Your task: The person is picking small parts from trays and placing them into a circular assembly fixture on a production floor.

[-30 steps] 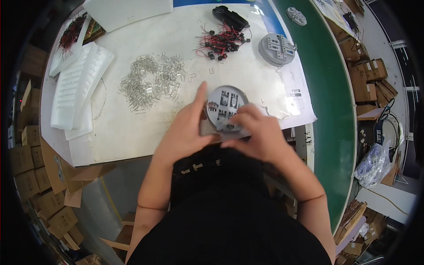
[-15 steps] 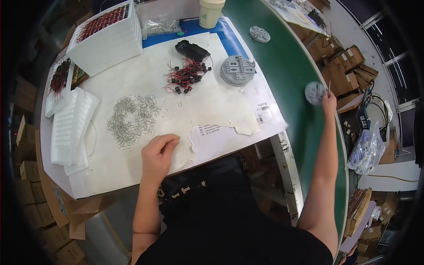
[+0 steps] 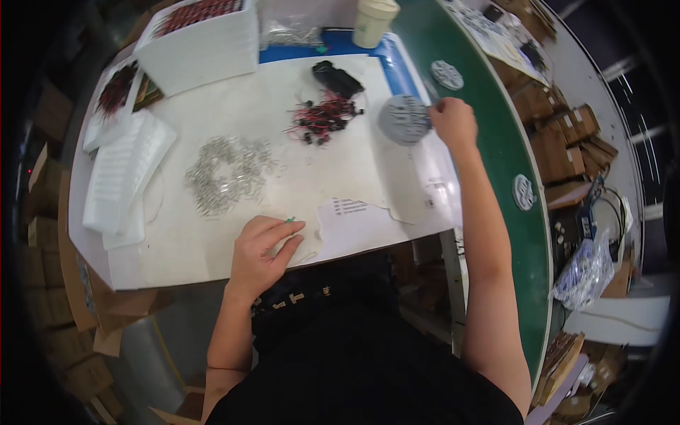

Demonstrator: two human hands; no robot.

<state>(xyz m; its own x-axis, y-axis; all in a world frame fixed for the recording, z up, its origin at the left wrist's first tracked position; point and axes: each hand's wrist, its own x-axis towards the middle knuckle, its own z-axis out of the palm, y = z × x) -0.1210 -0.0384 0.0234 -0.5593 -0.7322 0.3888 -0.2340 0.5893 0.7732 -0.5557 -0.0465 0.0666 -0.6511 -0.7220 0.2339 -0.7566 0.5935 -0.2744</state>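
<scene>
My left hand [image 3: 265,251] rests low over the white paper near the table's front edge. Its fingers are curled, with a small green piece [image 3: 290,219] showing at the fingertips. At the right, my right hand [image 3: 455,122] is closed around a thin rod-like tool [image 3: 429,89], blurred by motion. The fingertips are beside the right edge of a grey round fixture [image 3: 404,120], which looks like stacked discs; contact is unclear. Left of that fixture lies a heap of black parts with red wires [image 3: 322,119]. A ring-shaped pile of small clear or silvery U-shaped pieces [image 3: 227,173] spreads beyond my left hand.
Two grey discs [image 3: 523,192] [image 3: 447,74] lie on the green belt [image 3: 496,152]. A white foam tray stack [image 3: 202,60] stands back left, with loose foam trays [image 3: 127,177] nearer. A lidded cup [image 3: 374,25] and black bundle [image 3: 336,78] sit at the back.
My right hand has moved from the grey disc on the belt leftward to the round fixture; that disc stays on the belt. A green piece now shows at my left fingertips. The view has shifted.
</scene>
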